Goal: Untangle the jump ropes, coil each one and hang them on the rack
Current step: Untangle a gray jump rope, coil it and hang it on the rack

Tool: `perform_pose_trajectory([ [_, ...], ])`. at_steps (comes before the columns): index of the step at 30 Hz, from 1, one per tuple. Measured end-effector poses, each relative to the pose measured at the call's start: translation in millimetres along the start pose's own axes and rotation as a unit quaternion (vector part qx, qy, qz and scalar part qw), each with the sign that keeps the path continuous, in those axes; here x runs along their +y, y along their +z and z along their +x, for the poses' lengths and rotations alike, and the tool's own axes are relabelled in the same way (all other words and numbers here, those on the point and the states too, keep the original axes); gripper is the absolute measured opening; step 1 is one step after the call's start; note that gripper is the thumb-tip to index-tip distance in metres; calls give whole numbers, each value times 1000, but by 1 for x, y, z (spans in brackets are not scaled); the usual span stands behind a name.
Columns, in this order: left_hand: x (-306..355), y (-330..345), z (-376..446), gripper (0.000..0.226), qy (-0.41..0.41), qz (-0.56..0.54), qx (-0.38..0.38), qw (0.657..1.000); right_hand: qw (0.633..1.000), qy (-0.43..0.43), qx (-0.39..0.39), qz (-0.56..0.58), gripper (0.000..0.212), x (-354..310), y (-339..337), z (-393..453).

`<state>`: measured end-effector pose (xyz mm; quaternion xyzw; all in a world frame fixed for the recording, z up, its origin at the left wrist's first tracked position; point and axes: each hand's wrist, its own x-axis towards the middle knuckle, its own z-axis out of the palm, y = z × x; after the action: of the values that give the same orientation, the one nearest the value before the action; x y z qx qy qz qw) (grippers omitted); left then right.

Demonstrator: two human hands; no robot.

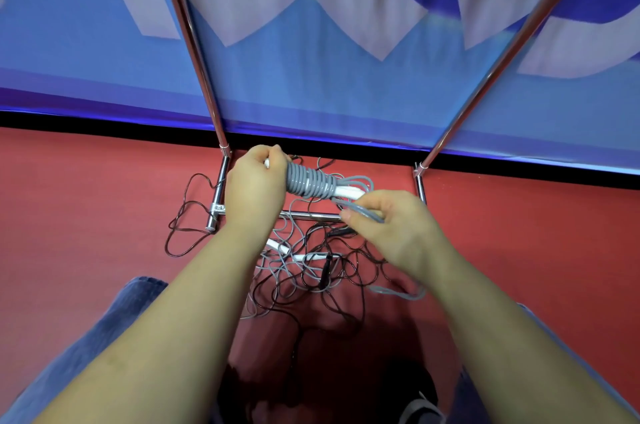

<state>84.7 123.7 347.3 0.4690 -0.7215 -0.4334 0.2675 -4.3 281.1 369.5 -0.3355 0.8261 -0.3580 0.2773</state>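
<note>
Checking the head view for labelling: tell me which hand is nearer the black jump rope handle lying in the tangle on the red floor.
Right. The right hand pinches grey cord just above the black jump rope handle; the left hand sits farther up-left, gripping the coiled rope.

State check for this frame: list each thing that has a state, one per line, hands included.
Grey jump rope: mostly wound tight round its white handles, tail not yet wrapped.
Left hand: grips the bundle's end.
Right hand: pinches the grey tail.
Dark jump rope: tangled, loose on the floor.
Second grey rope: tangled with it.
Rack: upright; no rope visibly hung.
</note>
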Motion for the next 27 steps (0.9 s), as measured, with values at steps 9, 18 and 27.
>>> perform_pose_trajectory([
  [9,-1,0,1,33,11,-64,-179,982,997,26,77,3,10,16,-17,6],
  [18,6,-8,0,35,2,-121,-250,961,991,67,-103,58,42,17,-21,6],
  [27,15,-8,-4,36,-64,-234,-297,923,868,189,-227,400,30,3,-30,0],
])
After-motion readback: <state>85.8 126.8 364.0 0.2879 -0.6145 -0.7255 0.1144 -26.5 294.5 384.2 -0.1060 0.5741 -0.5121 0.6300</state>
